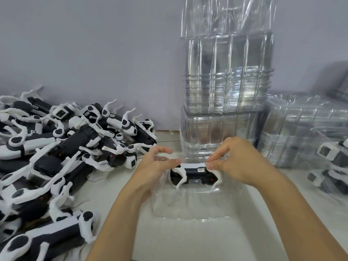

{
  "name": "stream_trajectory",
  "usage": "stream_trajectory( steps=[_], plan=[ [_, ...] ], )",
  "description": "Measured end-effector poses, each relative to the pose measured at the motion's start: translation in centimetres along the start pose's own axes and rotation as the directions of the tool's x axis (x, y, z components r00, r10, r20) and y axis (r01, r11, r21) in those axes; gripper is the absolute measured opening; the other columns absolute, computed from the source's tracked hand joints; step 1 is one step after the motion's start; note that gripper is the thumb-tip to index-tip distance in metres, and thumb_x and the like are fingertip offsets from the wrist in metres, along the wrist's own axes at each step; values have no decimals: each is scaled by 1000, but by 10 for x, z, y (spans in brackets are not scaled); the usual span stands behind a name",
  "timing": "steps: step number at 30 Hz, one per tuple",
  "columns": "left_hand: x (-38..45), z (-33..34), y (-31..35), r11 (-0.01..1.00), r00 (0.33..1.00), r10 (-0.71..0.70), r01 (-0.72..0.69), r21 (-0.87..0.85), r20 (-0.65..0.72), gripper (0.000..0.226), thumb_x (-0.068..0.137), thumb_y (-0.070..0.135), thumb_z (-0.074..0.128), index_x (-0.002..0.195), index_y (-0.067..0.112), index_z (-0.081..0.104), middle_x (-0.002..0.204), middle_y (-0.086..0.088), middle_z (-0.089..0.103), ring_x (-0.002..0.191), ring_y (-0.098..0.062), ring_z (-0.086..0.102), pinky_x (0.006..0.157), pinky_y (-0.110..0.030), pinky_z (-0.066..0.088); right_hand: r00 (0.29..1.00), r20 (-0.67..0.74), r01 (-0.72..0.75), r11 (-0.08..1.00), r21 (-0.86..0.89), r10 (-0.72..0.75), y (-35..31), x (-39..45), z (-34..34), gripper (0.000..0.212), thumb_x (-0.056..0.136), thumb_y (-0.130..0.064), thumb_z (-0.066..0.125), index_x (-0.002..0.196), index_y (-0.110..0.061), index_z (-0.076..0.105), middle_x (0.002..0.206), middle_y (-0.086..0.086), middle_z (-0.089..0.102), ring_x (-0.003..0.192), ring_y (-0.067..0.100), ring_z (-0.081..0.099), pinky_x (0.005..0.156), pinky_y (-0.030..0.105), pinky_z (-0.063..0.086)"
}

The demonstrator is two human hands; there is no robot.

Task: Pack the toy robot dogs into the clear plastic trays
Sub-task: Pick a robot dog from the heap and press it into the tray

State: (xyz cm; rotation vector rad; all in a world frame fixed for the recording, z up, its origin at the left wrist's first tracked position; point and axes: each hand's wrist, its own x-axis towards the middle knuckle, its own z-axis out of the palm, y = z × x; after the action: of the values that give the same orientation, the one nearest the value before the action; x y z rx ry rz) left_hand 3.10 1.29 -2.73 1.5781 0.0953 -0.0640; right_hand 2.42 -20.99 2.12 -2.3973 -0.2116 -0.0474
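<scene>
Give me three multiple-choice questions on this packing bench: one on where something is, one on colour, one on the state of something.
1. Where is the loose heap of toy robot dogs?
A. To the person's left
B. On top of the stack of trays
C. Under the open tray

2. What colours is the toy dog being held?
A. Red and yellow
B. Black and white
C. All green

3. What are the hands doing?
A. Both hang idle
B. Only the left holds the dog
C. Both grip the dog

Answers: 1 A, the heap lies left of the clear tray. 2 B, black body, white legs. 3 C, the left hand and right hand each pinch an end.
</scene>
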Motion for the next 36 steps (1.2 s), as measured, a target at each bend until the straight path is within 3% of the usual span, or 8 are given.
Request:
stream_trajectory(
  steps=[7,14,19,23,27,30,33,36],
  plan=[
    [-1,0,0,1000,1000,-8,8,-14,7,47,57,34,84,100,26,68,95,-4,60,86,-21,60,87,-42,46,992,53,121,986,-113,-115,-12,0,12,25,77,-42,83,101,-43,75,112,-17,64,116,10,50,105,35,40],
    [-1,0,0,1000,1000,-8,8,0,3,46,56,34,83,98,27,67,100,-8,61,92,-23,62,88,-41,46,994,42,111,961,-254,-104,-16,2,28,34,71,-47,86,102,-44,74,100,-19,57,112,15,41,96,33,27],
    [0,0,0,1000,1000,-4,3,10,9,40,56,34,84,93,30,68,93,-3,58,85,-20,58,84,-38,43,991,75,123,968,-220,-109,-16,2,25,31,71,-41,88,100,-42,76,89,-23,52,113,17,43,106,41,33],
    [-1,-1,0,1000,1000,-13,13,2,6,36,56,34,84,89,32,69,99,-9,59,93,-26,59,89,-45,45,985,64,171,953,-251,-160,-21,-1,24,27,76,-40,85,97,-43,69,88,-21,53,98,7,42,93,32,27],
    [-1,-1,0,1000,1000,-5,5,20,-5,35,56,36,84,88,33,69,101,-10,61,93,-24,60,89,-44,46,985,95,155,978,-140,-143,-28,-5,14,12,82,-30,80,82,-38,71,79,-13,55,86,7,52,91,32,42],
    [-1,0,0,1000,1000,-6,7,24,-15,38,56,36,84,91,31,69,102,-11,62,94,-24,61,88,-39,44,967,232,141,982,-128,-109,-34,-11,6,41,85,-7,60,76,-43,78,70,-13,57,70,2,51,83,23,41],
    [0,0,-1,1000,1000,-4,4,28,-20,42,57,35,83,96,28,68,104,-12,62,95,-24,62,84,-35,44,941,322,188,949,-253,-101,-40,-13,12,59,84,0,46,89,-49,77,78,-17,48,91,8,40,94,30,21],
    [0,0,-1,1000,1000,-7,8,30,-15,43,57,34,83,96,26,68,101,-11,61,93,-24,62,87,-43,48,934,341,239,897,-371,-108,-42,-12,20,62,89,-2,44,98,-56,73,86,-18,38,106,17,30,96,37,20]
  ],
)
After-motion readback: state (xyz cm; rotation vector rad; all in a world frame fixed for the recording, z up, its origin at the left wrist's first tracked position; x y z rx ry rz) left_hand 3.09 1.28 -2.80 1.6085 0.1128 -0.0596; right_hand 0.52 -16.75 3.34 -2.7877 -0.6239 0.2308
